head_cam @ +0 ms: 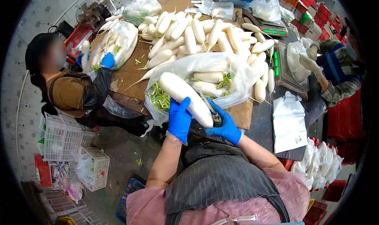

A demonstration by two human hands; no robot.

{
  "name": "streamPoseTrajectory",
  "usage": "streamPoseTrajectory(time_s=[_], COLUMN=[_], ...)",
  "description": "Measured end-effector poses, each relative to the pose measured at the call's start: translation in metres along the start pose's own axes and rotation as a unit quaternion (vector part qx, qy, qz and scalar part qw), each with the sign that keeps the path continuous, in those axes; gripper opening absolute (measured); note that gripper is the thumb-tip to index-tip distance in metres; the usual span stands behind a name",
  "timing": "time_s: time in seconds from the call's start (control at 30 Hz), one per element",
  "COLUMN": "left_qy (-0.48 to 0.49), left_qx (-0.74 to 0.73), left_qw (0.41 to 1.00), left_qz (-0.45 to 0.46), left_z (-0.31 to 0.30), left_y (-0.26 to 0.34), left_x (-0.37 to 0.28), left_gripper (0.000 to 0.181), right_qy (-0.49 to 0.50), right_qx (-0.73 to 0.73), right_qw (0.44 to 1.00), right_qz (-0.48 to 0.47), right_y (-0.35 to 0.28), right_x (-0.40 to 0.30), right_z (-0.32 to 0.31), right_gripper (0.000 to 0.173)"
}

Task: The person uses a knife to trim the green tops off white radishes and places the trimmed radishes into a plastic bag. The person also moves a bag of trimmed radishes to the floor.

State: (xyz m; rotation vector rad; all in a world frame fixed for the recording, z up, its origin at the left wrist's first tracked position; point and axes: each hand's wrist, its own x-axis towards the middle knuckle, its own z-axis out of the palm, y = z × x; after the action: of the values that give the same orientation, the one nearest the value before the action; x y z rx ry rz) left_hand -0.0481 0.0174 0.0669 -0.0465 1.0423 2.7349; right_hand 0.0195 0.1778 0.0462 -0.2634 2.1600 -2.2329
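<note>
My left hand, in a blue glove, grips a large white daikon radish from below its left side. The radish lies at a slant over an open clear plastic bag. In the bag are cut green leaf stalks and several daikons. My right hand, also gloved in blue, holds a knife by its dark handle. The knife's blade runs along the radish's right side, and my right fingers are at its lower end.
Many daikons are heaped on the cardboard-covered table. Digital scales and a stack of white plastic bags are at the right. One co-worker handles daikons at the left; another holds a bag at the right. Plastic crates stand left.
</note>
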Motion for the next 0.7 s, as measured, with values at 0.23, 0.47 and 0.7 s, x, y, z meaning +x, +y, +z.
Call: streamPoseTrajectory(time_s=[0.23, 0.47, 0.7], left_qy=[-0.021, 0.049, 0.164], left_qx=[0.017, 0.087, 0.265], left_qw=[0.995, 0.991, 0.909], left_qz=[0.092, 0.086, 0.278], left_z=[0.029, 0.040, -0.004], left_y=[0.045, 0.038, 0.055], left_x=[0.026, 0.042, 0.044], left_gripper=[0.045, 0.025, 0.025], right_qy=[-0.125, -0.026, 0.110], right_qx=[0.523, 0.320, 0.412], right_qw=[0.819, 0.918, 0.890], right_qz=[0.199, 0.234, 0.161], right_y=[-0.019, -0.020, -0.020], right_x=[-0.024, -0.039, -0.047], right_z=[-0.029, -0.044, -0.092], right_gripper=[0.061, 0.050, 0.024])
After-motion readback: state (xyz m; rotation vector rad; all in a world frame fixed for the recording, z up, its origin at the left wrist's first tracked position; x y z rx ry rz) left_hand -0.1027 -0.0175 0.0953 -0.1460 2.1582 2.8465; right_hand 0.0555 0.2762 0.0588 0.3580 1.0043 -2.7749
